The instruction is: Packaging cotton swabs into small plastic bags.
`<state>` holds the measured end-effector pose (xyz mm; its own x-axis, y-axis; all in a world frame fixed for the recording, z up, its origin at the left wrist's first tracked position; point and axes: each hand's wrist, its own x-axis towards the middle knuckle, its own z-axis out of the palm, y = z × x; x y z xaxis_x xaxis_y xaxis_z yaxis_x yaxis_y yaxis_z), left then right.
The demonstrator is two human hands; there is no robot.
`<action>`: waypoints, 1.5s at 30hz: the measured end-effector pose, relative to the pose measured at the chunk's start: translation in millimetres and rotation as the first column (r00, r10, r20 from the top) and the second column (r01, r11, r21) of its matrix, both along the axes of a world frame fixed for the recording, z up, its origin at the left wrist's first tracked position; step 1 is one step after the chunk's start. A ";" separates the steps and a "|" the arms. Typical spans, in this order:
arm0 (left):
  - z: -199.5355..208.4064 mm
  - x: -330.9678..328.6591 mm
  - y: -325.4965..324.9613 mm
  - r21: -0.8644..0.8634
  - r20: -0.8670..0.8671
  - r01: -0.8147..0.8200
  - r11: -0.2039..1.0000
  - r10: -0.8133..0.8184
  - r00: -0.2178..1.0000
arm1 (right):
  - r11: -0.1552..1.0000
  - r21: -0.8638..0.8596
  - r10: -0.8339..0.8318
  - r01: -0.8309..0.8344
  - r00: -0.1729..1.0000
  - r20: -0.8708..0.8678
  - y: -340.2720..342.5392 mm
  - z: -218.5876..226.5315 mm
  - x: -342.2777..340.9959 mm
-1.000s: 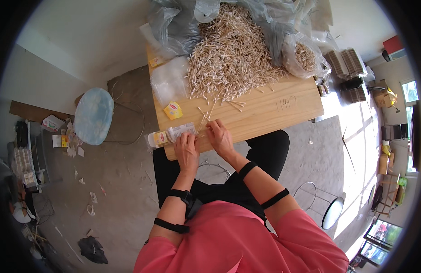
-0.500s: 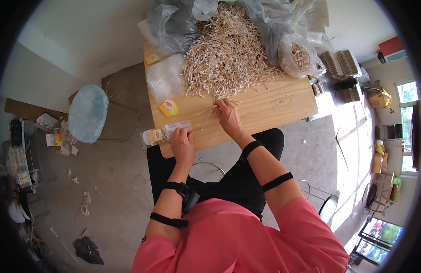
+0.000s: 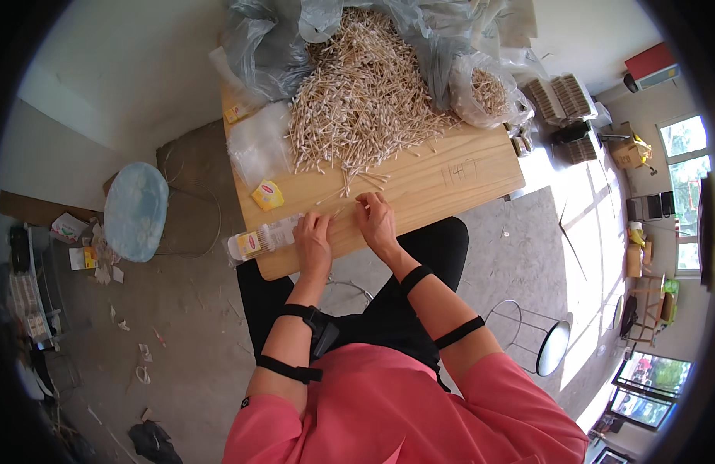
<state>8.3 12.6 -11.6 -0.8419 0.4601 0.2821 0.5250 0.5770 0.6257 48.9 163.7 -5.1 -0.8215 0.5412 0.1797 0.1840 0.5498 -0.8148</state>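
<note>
The left hand (image 3: 314, 241) pinches a yellow-labelled clear packet (image 3: 281, 233); whether the right hand (image 3: 378, 224), fingers bunched, holds anything, I can't tell. Handwriting (image 3: 459, 172) marks the table (image 3: 427, 193).

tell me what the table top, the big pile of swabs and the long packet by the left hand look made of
The table top looks like wood: pale, smooth, with faint grain. The swabs seem to have matte tan wooden sticks and white tips, perhaps cotton. The packet is probably glossy clear plastic, since its contents show through.
</note>
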 end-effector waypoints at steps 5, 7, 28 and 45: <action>7.3 12.6 -48.6 -0.002 -0.007 0.131 0.991 -0.131 0.991 | 0.988 0.144 0.042 -0.060 0.991 0.127 -2.5 8.1 -16.9; 9.3 16.1 -50.6 0.023 -0.034 0.155 0.988 -0.154 0.987 | 0.958 0.247 0.124 -0.148 0.986 0.108 -1.6 7.0 -26.7; -6.9 15.7 -27.7 0.041 -0.042 0.096 0.995 -0.094 0.995 | 0.983 0.124 -0.172 0.134 0.908 0.383 37.2 -8.3 -58.6; -1.7 12.5 -43.0 0.124 -0.009 0.116 0.986 -0.116 0.993 | 0.940 0.053 0.336 -0.336 0.942 0.020 -8.1 -3.1 -2.2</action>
<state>20.9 -30.3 -13.3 -0.7845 0.5158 0.3441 0.5847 0.4305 0.6877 46.7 155.6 -8.3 -0.9558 0.2230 0.1918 -0.0109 0.6248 -0.7807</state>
